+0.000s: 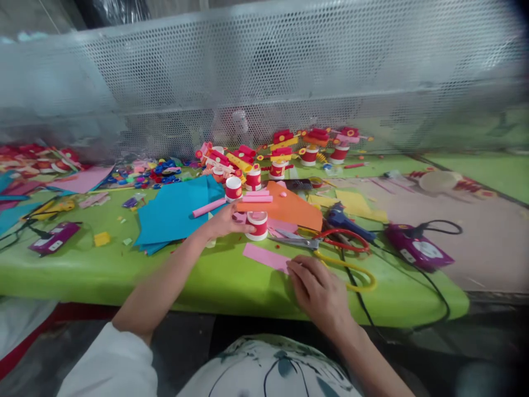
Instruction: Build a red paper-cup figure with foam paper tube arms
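Note:
Near the front middle of the table, my left hand (226,221) is closed at the left side of a red paper cup (257,227) with white bands, thumb against its wall. An orange strip (253,207) and two pink paper rolls (257,197) appear just above this cup; whether they rest on it I cannot tell. My right hand (318,284) pinches the right end of a flat pink paper strip (264,256), low over the green table cover. Behind my left hand lie another pink roll (209,208) and a second red and white cup (233,188).
Red-and-yellow-handled scissors (318,242) and a blue glue gun (347,223) lie right, near a purple corded box (419,246). Blue sheets (173,212) and orange paper (295,204) flank the cup. Several finished cup models (309,156) stand along the perforated metal panel (289,71).

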Motion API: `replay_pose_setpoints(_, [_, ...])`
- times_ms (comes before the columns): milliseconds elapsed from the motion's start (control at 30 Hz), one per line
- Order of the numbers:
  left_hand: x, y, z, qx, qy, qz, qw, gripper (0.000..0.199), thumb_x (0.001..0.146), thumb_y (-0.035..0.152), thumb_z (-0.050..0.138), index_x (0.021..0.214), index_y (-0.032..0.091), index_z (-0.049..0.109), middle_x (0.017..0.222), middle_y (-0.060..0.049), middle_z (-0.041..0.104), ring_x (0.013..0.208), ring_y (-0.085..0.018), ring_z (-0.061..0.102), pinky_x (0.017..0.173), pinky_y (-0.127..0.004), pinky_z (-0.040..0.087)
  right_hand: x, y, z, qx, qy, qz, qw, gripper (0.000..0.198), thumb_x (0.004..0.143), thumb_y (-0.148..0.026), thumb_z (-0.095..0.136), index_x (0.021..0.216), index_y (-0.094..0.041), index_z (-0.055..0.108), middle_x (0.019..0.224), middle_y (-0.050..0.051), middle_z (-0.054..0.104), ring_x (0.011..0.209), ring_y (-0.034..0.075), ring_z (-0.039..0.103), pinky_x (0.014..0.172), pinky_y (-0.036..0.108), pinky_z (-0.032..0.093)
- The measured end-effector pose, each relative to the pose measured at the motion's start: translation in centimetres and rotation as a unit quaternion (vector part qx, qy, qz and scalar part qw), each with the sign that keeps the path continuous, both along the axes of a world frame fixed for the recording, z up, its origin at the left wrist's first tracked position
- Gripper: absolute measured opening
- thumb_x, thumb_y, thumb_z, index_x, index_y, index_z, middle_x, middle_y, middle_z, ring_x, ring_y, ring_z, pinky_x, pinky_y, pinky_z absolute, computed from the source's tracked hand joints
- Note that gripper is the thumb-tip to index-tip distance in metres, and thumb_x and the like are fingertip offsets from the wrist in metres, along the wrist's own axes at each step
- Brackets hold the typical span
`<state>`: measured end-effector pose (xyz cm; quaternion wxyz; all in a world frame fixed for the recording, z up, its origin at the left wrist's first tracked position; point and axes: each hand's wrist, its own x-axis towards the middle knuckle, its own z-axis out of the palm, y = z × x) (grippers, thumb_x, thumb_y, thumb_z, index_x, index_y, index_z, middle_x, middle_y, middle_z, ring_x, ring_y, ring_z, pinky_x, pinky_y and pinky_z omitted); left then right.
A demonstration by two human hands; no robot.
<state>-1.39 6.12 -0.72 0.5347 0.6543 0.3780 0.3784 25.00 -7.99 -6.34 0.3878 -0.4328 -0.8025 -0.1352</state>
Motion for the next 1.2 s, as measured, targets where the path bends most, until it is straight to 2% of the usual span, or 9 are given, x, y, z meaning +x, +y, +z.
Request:
replay_pose_setpoints(200, [0.5,0.0,0.0,-0.002,-0.011,-0.023,1.0,0.07,0.06,0.034,0.099,0.122,0.022,0.069,0.126,-0.011,0.075,0.118,-0.032,0.068,0.102,-0.052,0.054,-0.1,0.6,-0.5,0.023,-0.01,-0.008,1.0,0.023,0.094,-0.011,0.063,0.113,-0.023,0.071,0.104,0.011,0.078,0.087,0.024,0.076,0.072,0.038,0.061])
replay_pose_setpoints(333, [0.5,0.2,-0.5,-0.004,0.0,-0.02,1.0,0.064,0.066,0.034,0.096,0.123,0.021,0.068,0.13,-0.013,0.073,0.122,-0.033,0.068,0.102,-0.053,0.055,0.0,0.5,-0.7,0.04,-0.001,-0.012,0.999,0.024,0.092,-0.01,0.066,0.112,-0.022,0.07,0.103,0.01,0.078,0.089,0.022,0.075,0.076,0.037,0.06])
replay_pose_setpoints(600, [0.8,0.4,-1.3,-0.001,0.022,-0.029,0.999,0.073,0.063,0.035,0.097,0.128,0.018,0.067,0.131,-0.015,0.073,0.12,-0.037,0.07,0.107,-0.056,0.053,-0.2,0.6,-0.9,0.097,0.025,-0.019,0.995,0.019,0.092,-0.009,0.068,0.108,-0.02,0.071,0.098,0.006,0.078,0.087,0.018,0.073,0.092,0.039,0.057])
replay_pose_setpoints(667, [0.5,0.4,-1.7,-0.013,0.033,-0.022,0.999,0.078,0.066,0.04,0.095,0.135,0.02,0.064,0.138,-0.016,0.069,0.126,-0.039,0.067,0.11,-0.058,0.051,-0.2,0.4,-1.0,0.096,0.032,-0.027,0.995,0.022,0.093,-0.007,0.066,0.109,-0.021,0.071,0.097,0.004,0.078,0.088,0.018,0.073,0.1,0.043,0.054])
replay_pose_setpoints(800, [-0.8,0.3,-1.7,-0.037,0.068,0.015,0.997,0.107,0.065,0.044,0.095,0.158,0.034,0.044,0.167,-0.013,0.042,0.152,-0.041,0.042,0.12,-0.058,0.041,-0.5,0.3,-1.3,0.123,0.054,-0.049,0.99,0.021,0.093,-0.005,0.065,0.107,-0.019,0.073,0.101,0.007,0.076,0.086,0.017,0.073,0.105,0.049,0.046])
replay_pose_setpoints(867, [-1.7,0.3,-1.1,-0.019,0.079,-0.013,0.997,0.106,0.071,0.04,0.091,0.162,0.038,0.036,0.172,-0.008,0.034,0.155,-0.039,0.036,0.123,-0.057,0.035,-0.6,0.4,-1.3,0.136,0.063,-0.067,0.986,0.018,0.094,-0.007,0.065,0.103,-0.02,0.075,0.098,0.006,0.074,0.079,0.015,0.071,0.101,0.048,0.044])
replay_pose_setpoints(967, [-3.1,0.3,0.5,0.015,0.085,-0.027,0.996,0.097,0.075,0.03,0.083,0.161,0.04,0.04,0.17,-0.006,0.038,0.151,-0.037,0.042,0.117,-0.053,0.042,-0.7,0.4,-1.2,0.149,0.067,-0.086,0.983,0.015,0.096,-0.012,0.066,0.101,-0.021,0.077,0.081,0.001,0.068,0.067,0.012,0.064,0.088,0.042,0.043])
replay_pose_setpoints(1067, [-3.9,0.6,1.8,0.013,0.058,0.04,0.997,0.081,0.074,0.023,0.077,0.151,0.035,0.055,0.158,-0.008,0.055,0.136,-0.035,0.055,0.103,-0.047,0.051,-0.7,0.4,-1.1,0.145,0.068,-0.074,0.984,0.015,0.096,-0.013,0.066,0.104,-0.02,0.077,0.068,-0.003,0.063,0.058,0.01,0.057,0.08,0.038,0.04])
replay_pose_setpoints(1200, [-4.2,1.4,2.4,-0.024,-0.023,0.197,0.98,0.062,0.073,0.028,0.076,0.135,0.024,0.065,0.125,-0.01,0.075,0.115,-0.029,0.067,0.093,-0.041,0.055,-0.7,0.3,-1.3,0.144,0.107,-0.043,0.983,0.015,0.095,-0.012,0.065,0.1,-0.02,0.076,0.067,-0.003,0.069,0.056,0.01,0.061,0.086,0.039,0.041])
